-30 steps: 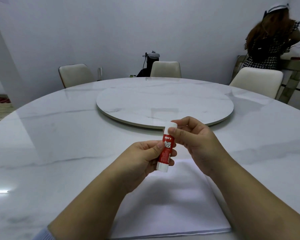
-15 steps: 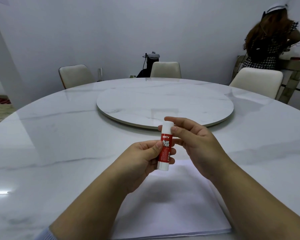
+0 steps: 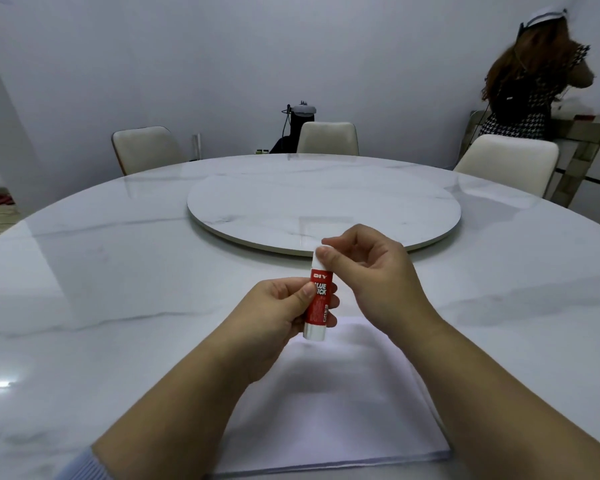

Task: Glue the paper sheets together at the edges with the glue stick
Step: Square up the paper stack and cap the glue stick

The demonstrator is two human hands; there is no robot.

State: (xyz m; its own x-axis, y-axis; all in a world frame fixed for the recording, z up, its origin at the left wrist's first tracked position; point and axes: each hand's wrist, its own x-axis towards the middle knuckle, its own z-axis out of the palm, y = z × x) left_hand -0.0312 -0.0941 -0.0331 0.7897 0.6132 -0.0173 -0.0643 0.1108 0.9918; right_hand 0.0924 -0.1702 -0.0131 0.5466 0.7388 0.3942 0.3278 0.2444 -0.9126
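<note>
A red and white glue stick point(image 3: 318, 303) stands nearly upright in the air above the table. My left hand point(image 3: 274, 317) grips its red body from the left. My right hand point(image 3: 368, 271) pinches its white cap at the top between thumb and forefinger. The cap sits on the stick. Below both hands a stack of white paper sheets point(image 3: 329, 410) lies flat on the marble table, its far corner hidden behind my hands.
A raised round marble turntable point(image 3: 326, 209) fills the centre of the white round table point(image 3: 84, 289). Three cream chairs point(image 3: 146, 147) stand around the far side. A person point(image 3: 530, 81) stands at a side counter at the far right.
The glue stick has been lifted slightly and my right fingers have shifted up from the label onto the white cap. My left hand keeps its grip on the body.
</note>
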